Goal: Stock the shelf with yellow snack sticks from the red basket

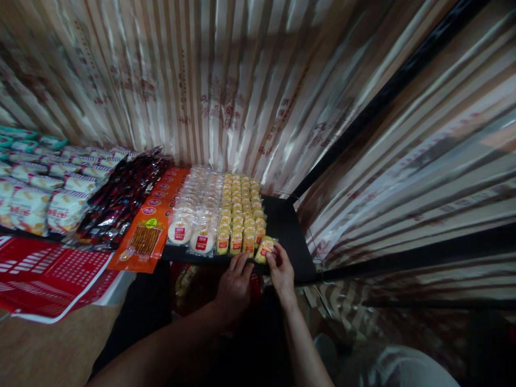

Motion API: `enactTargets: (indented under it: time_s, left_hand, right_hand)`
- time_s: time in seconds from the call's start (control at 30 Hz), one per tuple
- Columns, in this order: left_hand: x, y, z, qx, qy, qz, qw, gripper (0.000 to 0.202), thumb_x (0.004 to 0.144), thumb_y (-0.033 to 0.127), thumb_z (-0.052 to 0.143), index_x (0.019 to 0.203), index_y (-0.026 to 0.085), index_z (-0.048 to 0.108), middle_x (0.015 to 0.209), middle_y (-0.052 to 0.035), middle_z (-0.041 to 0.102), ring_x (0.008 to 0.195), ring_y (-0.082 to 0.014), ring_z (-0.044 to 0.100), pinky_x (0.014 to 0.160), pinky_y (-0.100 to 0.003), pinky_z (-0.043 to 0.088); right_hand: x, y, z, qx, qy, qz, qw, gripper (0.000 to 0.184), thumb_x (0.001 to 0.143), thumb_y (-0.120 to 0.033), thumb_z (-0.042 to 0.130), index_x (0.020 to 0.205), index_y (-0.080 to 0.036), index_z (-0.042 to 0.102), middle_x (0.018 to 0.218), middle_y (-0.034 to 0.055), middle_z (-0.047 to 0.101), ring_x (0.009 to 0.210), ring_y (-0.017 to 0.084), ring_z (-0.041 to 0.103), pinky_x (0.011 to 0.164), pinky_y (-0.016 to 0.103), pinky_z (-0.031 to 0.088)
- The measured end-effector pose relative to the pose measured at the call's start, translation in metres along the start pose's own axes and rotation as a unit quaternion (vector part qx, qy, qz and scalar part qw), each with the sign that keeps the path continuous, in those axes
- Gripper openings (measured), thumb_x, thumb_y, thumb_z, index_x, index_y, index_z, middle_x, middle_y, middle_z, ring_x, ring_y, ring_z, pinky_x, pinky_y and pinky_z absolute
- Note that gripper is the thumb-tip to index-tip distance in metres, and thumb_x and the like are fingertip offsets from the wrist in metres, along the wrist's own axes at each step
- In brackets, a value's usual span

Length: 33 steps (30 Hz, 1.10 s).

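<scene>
At the front right end of the yellow rows, my right hand [282,271] is closed on a small yellow snack packet [264,250] with a red and white label. The packet leans at a slant beside the last row. My left hand [234,286] is just left of it, fingers stretched toward the shelf's front edge and the lowest packets; whether they touch is unclear. Several rows of yellow snack packets [236,215] stand close together on the black shelf [288,231]. Left of them lie rows of clear-wrapped round white crackers [201,240] with red labels.
Further left are an orange snack bag [145,236], a heap of dark shiny packets [121,199] and white snack bags [66,211]. A red and white printed sheet [52,277] hangs below. Striped curtain-like sheeting [226,80] rises behind; a black bar [363,123] slants at right.
</scene>
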<state>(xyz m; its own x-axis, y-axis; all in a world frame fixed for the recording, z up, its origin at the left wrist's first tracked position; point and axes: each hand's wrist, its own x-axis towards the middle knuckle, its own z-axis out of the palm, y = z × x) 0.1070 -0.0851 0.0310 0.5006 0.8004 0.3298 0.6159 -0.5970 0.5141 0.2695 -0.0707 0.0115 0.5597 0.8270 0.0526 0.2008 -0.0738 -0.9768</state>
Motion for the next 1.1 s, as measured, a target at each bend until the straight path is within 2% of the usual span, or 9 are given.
enactTargets:
  time_s: [0.27,0.5,0.67,0.87,1.0,1.1]
  left_hand:
    - [0.001,-0.009,0.008,0.043,-0.039,-0.009,0.998,0.041,0.074,0.008,0.041,0.114,0.011,0.054,0.135,-0.0108,0.044,0.126,-0.0258,0.035,0.101,-0.041,0.038]
    - [0.003,-0.013,0.01,0.062,-0.067,-0.009,0.996,0.04,0.074,0.01,0.044,0.113,0.012,0.054,0.139,-0.0093,0.039,0.127,-0.0239,0.032,0.102,-0.037,0.036]
    - [0.004,-0.014,0.01,0.062,-0.074,-0.007,0.995,0.037,0.075,0.009,0.044,0.109,0.013,0.055,0.139,-0.0074,0.038,0.127,-0.0232,0.032,0.101,-0.036,0.037]
    - [0.007,-0.011,0.005,0.045,-0.087,-0.016,0.995,0.031,0.075,0.011,0.047,0.104,0.013,0.057,0.138,-0.0091,0.04,0.128,-0.0235,0.031,0.103,-0.037,0.035]
    - [0.008,-0.011,0.004,0.029,-0.093,-0.016,0.995,0.029,0.076,0.011,0.047,0.103,0.013,0.058,0.138,-0.0088,0.039,0.127,-0.0231,0.032,0.104,-0.036,0.034]
    - [0.008,-0.012,0.006,0.02,-0.085,-0.022,0.996,0.027,0.077,0.013,0.047,0.102,0.013,0.058,0.138,-0.0095,0.04,0.127,-0.023,0.033,0.105,-0.037,0.033]
  right_hand:
    - [0.013,-0.01,0.005,0.009,-0.044,-0.006,0.999,0.046,0.069,-0.04,0.06,0.108,-0.017,0.058,0.092,0.0063,0.063,0.079,0.017,0.058,0.074,0.032,0.049]
    - [0.019,-0.007,0.0,0.014,-0.037,-0.001,0.999,0.044,0.067,-0.041,0.061,0.105,-0.017,0.059,0.092,0.0061,0.064,0.079,0.017,0.058,0.075,0.033,0.049]
    - [0.017,0.002,0.007,0.011,-0.026,-0.004,1.0,0.049,0.068,-0.042,0.059,0.11,-0.016,0.057,0.094,0.0073,0.062,0.081,0.017,0.057,0.075,0.033,0.049]
    - [0.013,0.008,0.015,-0.007,-0.008,-0.011,1.0,0.054,0.073,-0.044,0.055,0.117,-0.014,0.051,0.098,0.0096,0.06,0.086,0.019,0.057,0.077,0.034,0.049]
    - [0.009,0.007,0.019,-0.087,0.011,-0.057,0.995,0.049,0.079,-0.043,0.047,0.118,-0.013,0.049,0.098,0.0108,0.058,0.086,0.019,0.056,0.08,0.036,0.048]
    - [0.005,0.005,0.023,-0.177,0.03,-0.106,0.978,0.048,0.083,-0.041,0.039,0.121,-0.012,0.046,0.101,0.013,0.056,0.092,0.021,0.054,0.086,0.04,0.044]
